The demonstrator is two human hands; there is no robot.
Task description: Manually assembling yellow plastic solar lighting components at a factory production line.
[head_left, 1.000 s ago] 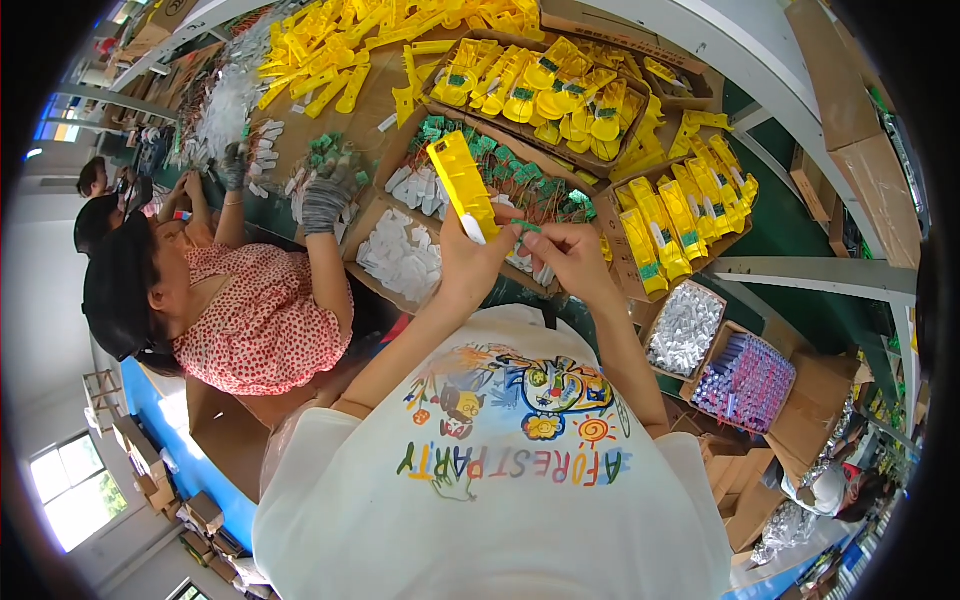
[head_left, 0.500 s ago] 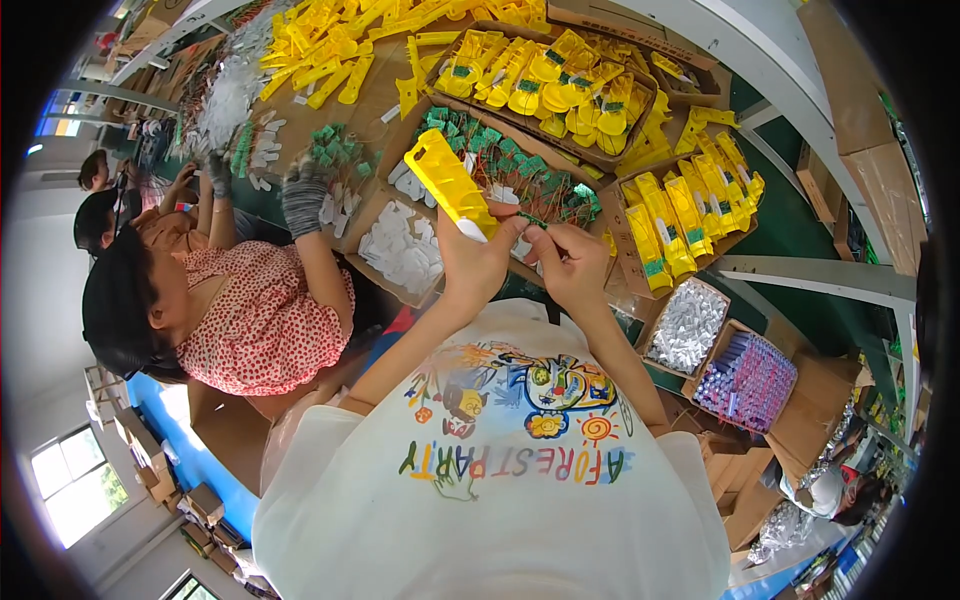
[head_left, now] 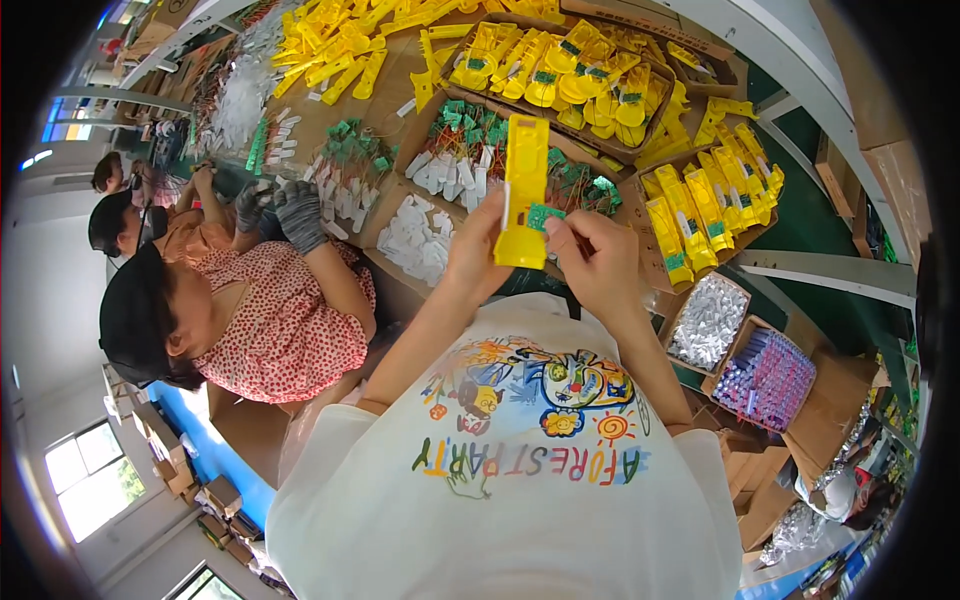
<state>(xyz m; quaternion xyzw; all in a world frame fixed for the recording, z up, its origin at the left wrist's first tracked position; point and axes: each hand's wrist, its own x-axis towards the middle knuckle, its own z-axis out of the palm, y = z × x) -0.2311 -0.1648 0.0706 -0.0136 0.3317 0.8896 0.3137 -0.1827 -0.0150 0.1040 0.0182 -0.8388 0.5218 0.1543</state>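
My left hand (head_left: 478,243) is closed round a long yellow plastic housing (head_left: 526,165), held upright with its hollow side facing me. At the lower right of that housing, my right hand (head_left: 595,255) pinches a small green circuit board (head_left: 543,215) between thumb and fingers. The board lies against the housing; whether it is seated inside, I cannot tell. Behind my hands stands a carton with green circuit boards (head_left: 468,122) on wires and white plastic pieces (head_left: 450,178). A box of white parts (head_left: 412,240) is just left of my left hand.
Yellow housings with boards fill a far box (head_left: 560,70) and a right-hand box (head_left: 700,215). Loose yellow housings (head_left: 335,55) lie far left. Boxes of silvery parts (head_left: 708,318) and purple-pink cylinders (head_left: 765,375) stand lower right. A gloved co-worker (head_left: 270,320) sits close on my left.
The yellow housing has turned from slanted to upright and moved right. My right hand has brought the green board against it. The co-worker's gloved hands have come together.
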